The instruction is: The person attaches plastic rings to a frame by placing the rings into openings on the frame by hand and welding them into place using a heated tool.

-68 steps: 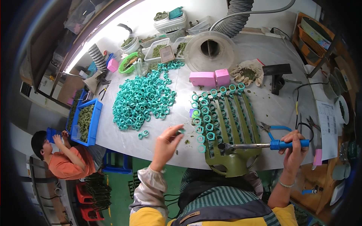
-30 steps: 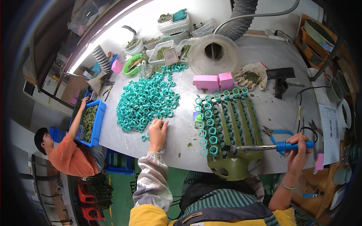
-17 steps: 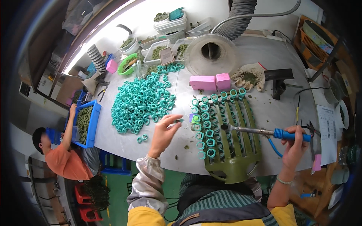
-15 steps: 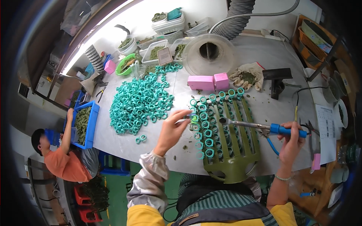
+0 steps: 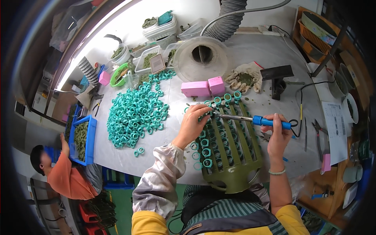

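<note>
An olive-green wax frame (image 5: 231, 181) with long parallel bars lies before me, teal wax rings set in rows along its bars. My right hand (image 5: 277, 135) is closed around the blue handle of a soldering iron (image 5: 239, 118), which points left. Its tip is close by the fingertips of my left hand (image 5: 192, 122), over the frame's upper left part. Those fingers are pinched together; what sits between them is too small and covered to make out. Several teal rings (image 5: 206, 152) stand along the frame's left bar, below my left hand.
Left of the frame spreads a heap of loose teal rings (image 5: 133, 113). Beyond it lie pink blocks (image 5: 195, 89), a funnel-shaped hood (image 5: 183, 62), a stained glove (image 5: 246, 78) and a black stand (image 5: 278, 84). Pliers (image 5: 318, 135) lie right. A co-worker (image 5: 68, 180) sits far left beside a blue crate (image 5: 91, 137).
My left hand has moved from the frame's left side up and right over its upper part. My right hand has brought the soldering iron left and up, its tip now at my left fingertips.
</note>
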A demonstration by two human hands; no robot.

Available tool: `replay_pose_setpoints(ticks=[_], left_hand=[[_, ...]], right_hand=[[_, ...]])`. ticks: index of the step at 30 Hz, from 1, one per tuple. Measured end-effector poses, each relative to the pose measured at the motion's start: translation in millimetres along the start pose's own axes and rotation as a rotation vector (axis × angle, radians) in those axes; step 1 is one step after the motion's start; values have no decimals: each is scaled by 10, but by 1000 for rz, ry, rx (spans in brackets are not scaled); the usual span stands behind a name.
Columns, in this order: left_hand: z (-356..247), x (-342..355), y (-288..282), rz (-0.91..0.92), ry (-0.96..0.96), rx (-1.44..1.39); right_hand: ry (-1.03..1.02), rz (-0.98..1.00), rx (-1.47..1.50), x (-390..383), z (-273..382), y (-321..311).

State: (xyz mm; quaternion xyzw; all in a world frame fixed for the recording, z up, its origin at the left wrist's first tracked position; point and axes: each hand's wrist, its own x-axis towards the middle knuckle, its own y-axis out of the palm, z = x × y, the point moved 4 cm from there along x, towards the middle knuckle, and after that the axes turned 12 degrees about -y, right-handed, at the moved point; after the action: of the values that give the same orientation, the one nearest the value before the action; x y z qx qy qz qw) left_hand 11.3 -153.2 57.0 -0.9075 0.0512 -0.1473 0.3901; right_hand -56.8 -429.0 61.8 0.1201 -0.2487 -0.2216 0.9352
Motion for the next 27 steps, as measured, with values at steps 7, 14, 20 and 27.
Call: replay_pose_setpoints(ticks=[7, 14, 20, 27], left_hand=[[32, 19, -52, 22, 56, -37], [1534, -247, -976, -385, -355, 550], [1411, -166, -988, -3, -679, 470], [1580, -28, -873, -251, -278, 195]], right_hand=[[-16, -79, -62, 38, 245, -222], [23, -136, -11, 11, 318, -256], [12, -148, -32, 30, 363, -318], [9, -113, -30, 4, 414, -230]])
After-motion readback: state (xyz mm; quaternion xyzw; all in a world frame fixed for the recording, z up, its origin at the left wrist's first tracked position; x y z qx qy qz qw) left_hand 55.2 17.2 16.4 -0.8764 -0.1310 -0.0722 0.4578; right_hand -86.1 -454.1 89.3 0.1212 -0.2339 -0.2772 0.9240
